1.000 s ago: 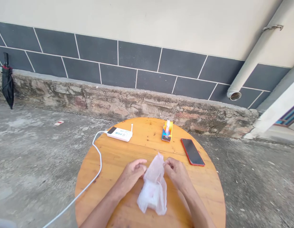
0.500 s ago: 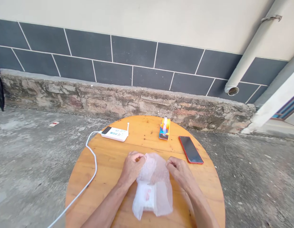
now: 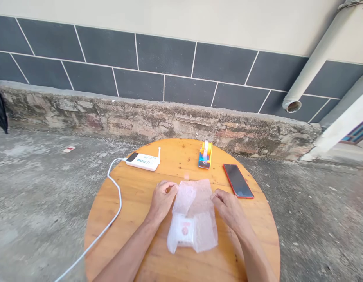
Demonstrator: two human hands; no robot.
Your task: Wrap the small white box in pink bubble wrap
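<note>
A sheet of pinkish translucent bubble wrap [image 3: 204, 201] lies on the wooden table in front of me. Under or inside its lower left part shows a small white box [image 3: 185, 232] with a reddish mark. My left hand [image 3: 164, 199] is closed, thumb and fingertips pinched at the sheet's upper left edge. At the upper right edge, my right hand [image 3: 229, 206] pinches the wrap in the same way, fingers curled. The exact grip at each fingertip is partly hidden.
On the round wooden table [image 3: 125, 235] stand a tape dispenser [image 3: 205, 156] in yellow and blue, a red-edged phone [image 3: 238, 181] on the right, and a white power bank [image 3: 143, 161] on the left. Its white cable [image 3: 118, 203] hangs over the left edge. A tiled wall [image 3: 166, 55] rises behind.
The bubble wrap has been spread flatter and wider, its upper edge now straighter. My hands have moved slightly apart, still at its edges. The view has shifted a little.
</note>
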